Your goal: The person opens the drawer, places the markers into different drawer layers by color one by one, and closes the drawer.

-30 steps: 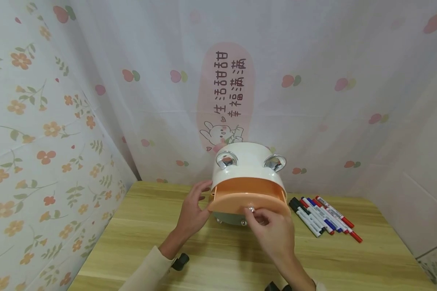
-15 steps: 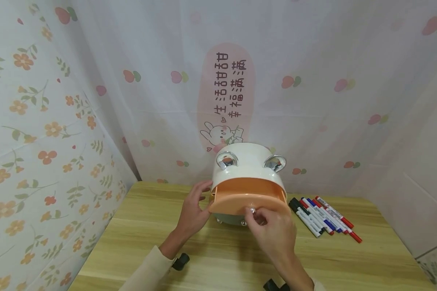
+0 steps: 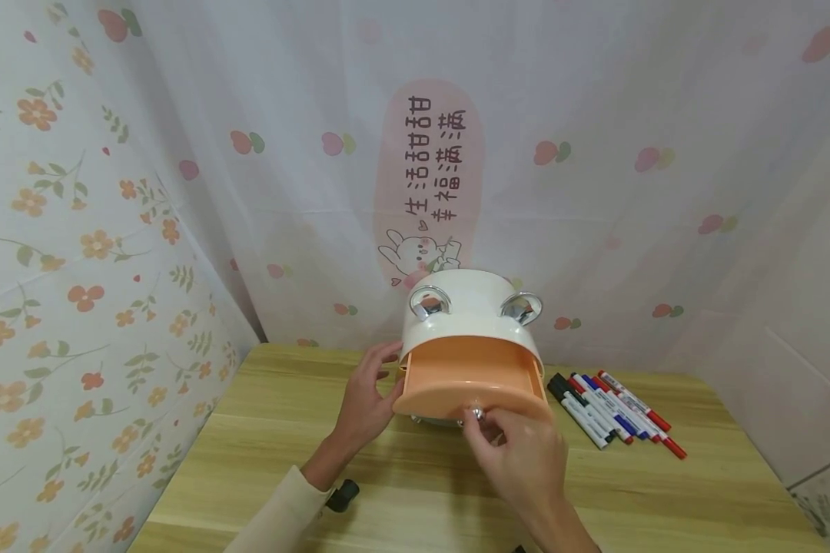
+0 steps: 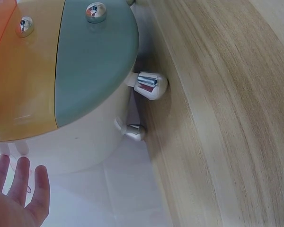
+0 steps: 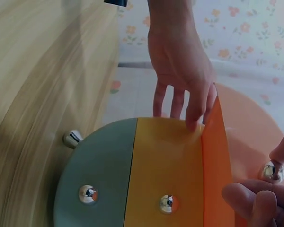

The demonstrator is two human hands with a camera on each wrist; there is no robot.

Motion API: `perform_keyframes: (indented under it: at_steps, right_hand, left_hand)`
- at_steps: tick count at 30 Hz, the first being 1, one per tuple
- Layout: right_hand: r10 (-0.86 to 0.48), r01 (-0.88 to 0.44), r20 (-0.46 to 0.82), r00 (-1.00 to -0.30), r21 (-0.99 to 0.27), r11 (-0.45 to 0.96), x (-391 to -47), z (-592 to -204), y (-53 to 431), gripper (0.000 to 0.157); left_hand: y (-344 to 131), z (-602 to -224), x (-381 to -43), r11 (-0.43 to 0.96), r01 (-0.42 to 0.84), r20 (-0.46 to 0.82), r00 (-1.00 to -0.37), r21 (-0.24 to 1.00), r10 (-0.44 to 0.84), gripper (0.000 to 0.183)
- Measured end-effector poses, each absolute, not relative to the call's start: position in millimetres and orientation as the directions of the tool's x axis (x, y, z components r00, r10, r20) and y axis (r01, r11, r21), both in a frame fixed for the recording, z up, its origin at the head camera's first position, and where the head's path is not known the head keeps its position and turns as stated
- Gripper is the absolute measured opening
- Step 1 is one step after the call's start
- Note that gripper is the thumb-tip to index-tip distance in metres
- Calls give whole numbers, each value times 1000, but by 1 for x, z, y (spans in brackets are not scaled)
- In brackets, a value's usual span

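Observation:
A small white desktop drawer cabinet (image 3: 465,316) with rounded sides stands at the back of the table. Its top orange drawer (image 3: 432,397) is pulled partly out. My right hand (image 3: 528,461) pinches that drawer's silver knob (image 5: 272,172) between thumb and fingers. Below it, the yellow drawer (image 5: 166,158) and the green drawer (image 4: 97,61) are closed, each with a silver knob. My left hand (image 3: 361,411) steadies the cabinet's left side, fingers nearly straight along the white wall and thumb at the front edge, as the right wrist view shows.
Several markers (image 3: 615,411) with black, red and blue caps lie to the right of the cabinet. Two silver rings stick up like ears on its top, and silver feet (image 4: 151,86) hold it off the wooden table (image 3: 263,453). Patterned curtains (image 3: 304,230) hang behind and at the left.
My right hand has drawn the orange drawer further out toward me, its front now lower in the head view and more of its inside visible. My left hand has stayed at the cabinet's side.

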State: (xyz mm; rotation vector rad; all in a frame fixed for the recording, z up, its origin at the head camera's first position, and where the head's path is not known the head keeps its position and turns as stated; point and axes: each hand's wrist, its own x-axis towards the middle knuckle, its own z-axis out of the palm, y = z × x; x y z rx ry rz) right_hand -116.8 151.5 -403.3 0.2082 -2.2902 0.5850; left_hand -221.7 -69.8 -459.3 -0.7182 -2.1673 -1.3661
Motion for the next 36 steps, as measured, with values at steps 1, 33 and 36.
perform_keyframes:
  at_steps: [1,33,36]
  right_hand:
    - [20,-324,712,-702,-344,881,-116,-403,152,34]
    - [194,-275,538,-820,-668,692,-104,-403,263,7]
    - [255,-207,490,-834,-706,678,-108,-408,276,9]
  left_hand:
    - [-70,-459,-222,365,651,637,-751,666,176,52]
    - [-71,-462,-223,358,662,647,-741,659,180,54]
    - [-71,-462,-223,359,661,647,-741,658,179,54]
